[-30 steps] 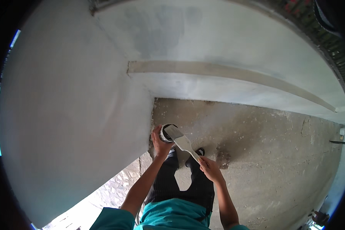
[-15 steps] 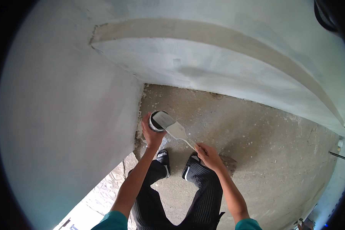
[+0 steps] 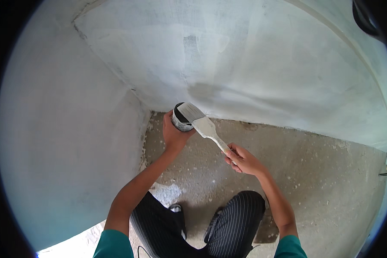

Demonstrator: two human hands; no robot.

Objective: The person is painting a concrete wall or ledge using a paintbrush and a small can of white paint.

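Left hand [image 3: 174,134] grips round tin [image 3: 181,118]; right hand [image 3: 241,159] holds flat, paint-caked brush [image 3: 201,121].

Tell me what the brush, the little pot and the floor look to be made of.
Brush: flat, seemingly wooden handle, pale bristles coated white. Pot: small round container, dark inside, paint-smeared; metal or plastic, unclear. Floor: bare rough concrete, grey-brown, speckled with white drips.
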